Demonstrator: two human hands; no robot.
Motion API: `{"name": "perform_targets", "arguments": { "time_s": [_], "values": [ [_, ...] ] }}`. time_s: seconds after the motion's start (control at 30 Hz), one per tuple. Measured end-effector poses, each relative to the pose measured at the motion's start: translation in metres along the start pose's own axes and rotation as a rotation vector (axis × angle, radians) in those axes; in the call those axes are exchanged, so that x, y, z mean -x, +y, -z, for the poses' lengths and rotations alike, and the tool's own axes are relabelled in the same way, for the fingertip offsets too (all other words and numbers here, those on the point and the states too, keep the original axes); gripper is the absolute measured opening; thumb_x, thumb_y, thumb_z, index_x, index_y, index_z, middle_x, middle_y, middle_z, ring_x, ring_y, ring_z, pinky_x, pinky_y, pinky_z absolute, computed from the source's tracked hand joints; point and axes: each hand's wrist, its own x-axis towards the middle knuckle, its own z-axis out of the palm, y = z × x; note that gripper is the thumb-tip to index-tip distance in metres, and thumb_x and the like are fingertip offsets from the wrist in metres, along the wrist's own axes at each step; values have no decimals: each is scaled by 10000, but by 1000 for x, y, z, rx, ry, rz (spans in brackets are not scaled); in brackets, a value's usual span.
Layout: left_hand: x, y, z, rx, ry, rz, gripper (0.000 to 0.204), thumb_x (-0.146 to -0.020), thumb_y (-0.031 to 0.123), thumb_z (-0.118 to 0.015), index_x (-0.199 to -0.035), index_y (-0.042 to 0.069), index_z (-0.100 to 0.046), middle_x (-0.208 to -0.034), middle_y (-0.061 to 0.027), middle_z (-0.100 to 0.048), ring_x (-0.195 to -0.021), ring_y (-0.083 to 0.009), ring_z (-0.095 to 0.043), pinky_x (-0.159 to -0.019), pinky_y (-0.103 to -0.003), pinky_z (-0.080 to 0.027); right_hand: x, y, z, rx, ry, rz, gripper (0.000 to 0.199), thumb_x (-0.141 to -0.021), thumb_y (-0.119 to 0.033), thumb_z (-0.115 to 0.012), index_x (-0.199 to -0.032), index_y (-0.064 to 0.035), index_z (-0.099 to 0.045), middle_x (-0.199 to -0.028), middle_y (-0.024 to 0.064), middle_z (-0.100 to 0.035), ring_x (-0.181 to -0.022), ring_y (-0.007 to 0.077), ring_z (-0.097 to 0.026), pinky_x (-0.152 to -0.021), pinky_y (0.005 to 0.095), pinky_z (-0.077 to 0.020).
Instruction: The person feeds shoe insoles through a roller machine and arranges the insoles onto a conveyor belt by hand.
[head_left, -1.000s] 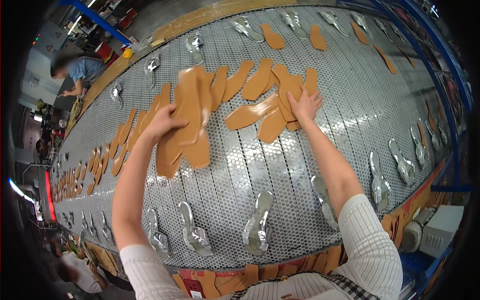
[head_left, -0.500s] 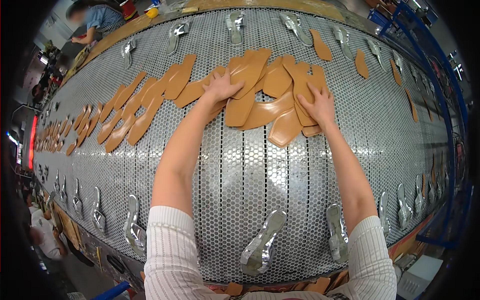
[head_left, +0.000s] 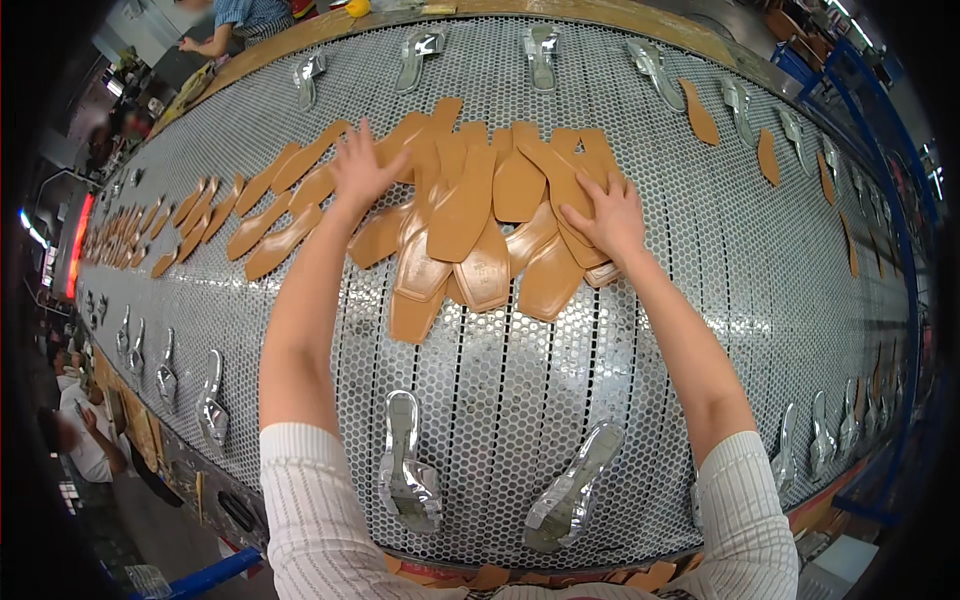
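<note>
A loose heap of tan shoe insoles (head_left: 460,205) with squared ends lies overlapping on a metal honeycomb conveyor (head_left: 520,370). My left hand (head_left: 368,172) is over the heap's left side, its fingers spread and nothing gripped. At the right edge of the heap, my right hand (head_left: 608,215) rests with its fingers apart on an insole (head_left: 560,190). Some insoles stick out toward me, one of them lowest (head_left: 415,318). A looser row of more insoles (head_left: 270,235) trails off to the left beside my left hand.
Silvery, clear-strapped shoes stand along both edges of the conveyor, among them a near one (head_left: 572,490) and a far one (head_left: 541,58). Single insoles (head_left: 700,115) lie to the far right. A blue metal frame (head_left: 870,110) stands at the right. Other people are beyond the far edge and at left.
My left hand has moved left off the middle of the heap onto insoles there. More insoles now overlap in the heap, some nearer me. Shoes and insoles appear farther right in the picture.
</note>
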Motion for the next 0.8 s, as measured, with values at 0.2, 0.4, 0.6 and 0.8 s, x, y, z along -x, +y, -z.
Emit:
{"name": "perform_targets", "arguments": {
  "time_s": [0.2, 0.4, 0.6, 0.8],
  "values": [
    [18, 30, -14, 46, -427, 202, 938, -709, 806, -378, -1461, 289, -160, -1515, -162, -113, -1372, -449, -61, -1015, -702, -44, -1, 4, -3, 27, -3, 5, 633, -776, -588, -557, -1315, -266, -474, -1351, 192, -400, -1243, 429, -325, -1046, 501, -263],
    [65, 47, -16, 50, -406, 183, 954, -752, 753, -380, -1468, 166, -151, -1511, -171, -127, -1380, -426, -62, -1019, -696, -35, 27, 2, 1, 3, 27, 27, 600, -798, -551, -561, -1309, -247, -481, -1307, 202, -430, -1203, 418, -381, -1023, 488, -294],
    [130, 51, 31, 427, -470, -165, 857, -803, 544, -553, -1439, 94, -195, -1474, -164, -246, -1349, -371, -242, -1048, -636, -148, 70, 40, 24, 46, -5, 5, 601, -810, -534, -564, -1328, -248, -460, -1321, 213, -419, -1221, 411, -384, -1023, 487, -283],
    [76, -105, 62, -296, -176, -381, 944, -748, 571, -609, -1453, 130, -163, -1497, -109, -214, -1383, -299, -189, -1087, -571, -173, 69, 31, 27, 60, -68, -35, 619, -804, -523, -585, -1344, -259, -435, -1356, 226, -386, -1248, 451, -344, -1034, 501, -277]
  ]
}}
